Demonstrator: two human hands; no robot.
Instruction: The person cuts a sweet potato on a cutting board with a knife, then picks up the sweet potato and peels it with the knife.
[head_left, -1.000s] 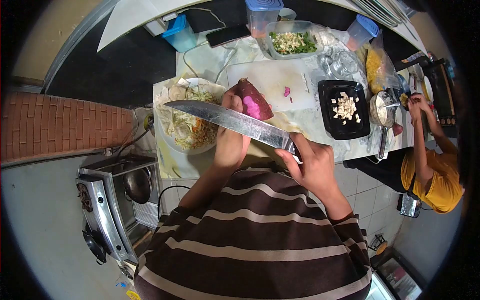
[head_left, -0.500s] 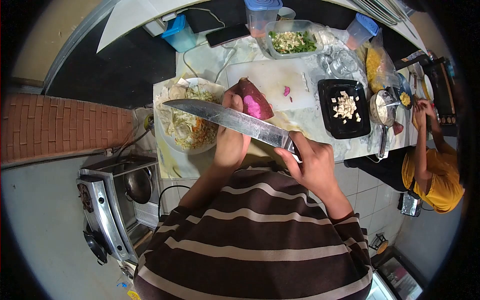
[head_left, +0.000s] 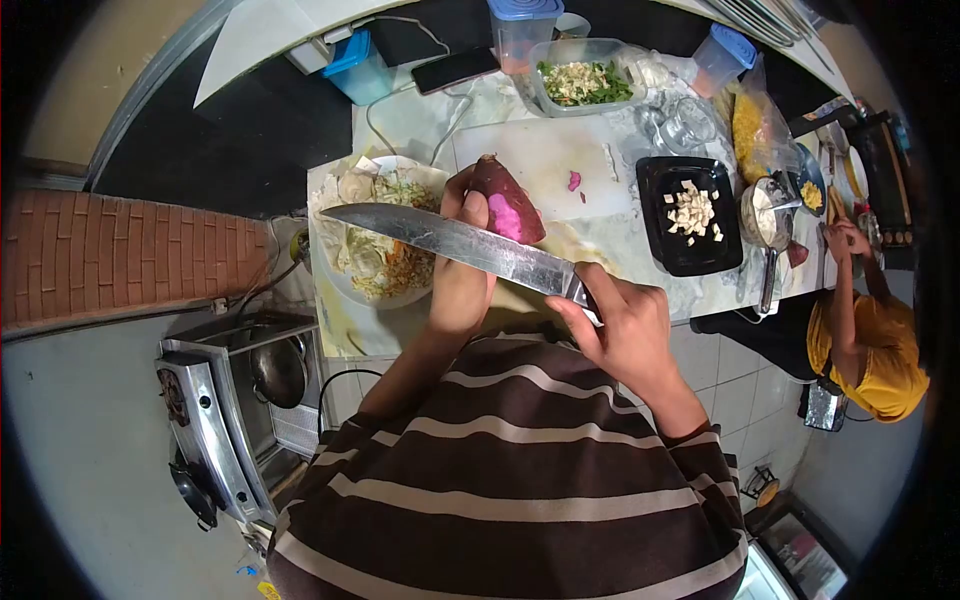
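Observation:
My left hand point(head_left: 464, 290) is closed round a purple sweet potato point(head_left: 506, 190), held up over the near side of the white cutting board point(head_left: 535, 145). A bright purple patch of flesh shows where its dark red skin is gone. In my right hand point(head_left: 632, 322) is the handle of a large kitchen knife point(head_left: 465, 245). Its long blade points left and passes in front of my left hand and the lower end of the sweet potato. Small purple scraps point(head_left: 574, 181) lie on the board.
Left stands a plate of shredded vegetables point(head_left: 385, 285); right, a black tray point(head_left: 655, 235) with white cubes and a small pan point(head_left: 768, 240). Behind the board sits a tub of chopped greens point(head_left: 590, 85). A person in a yellow shirt point(head_left: 870, 350) works at far right.
The knife and sweet potato have shifted very slightly left, with both grips unchanged. The other person's hands and arms have moved a little.

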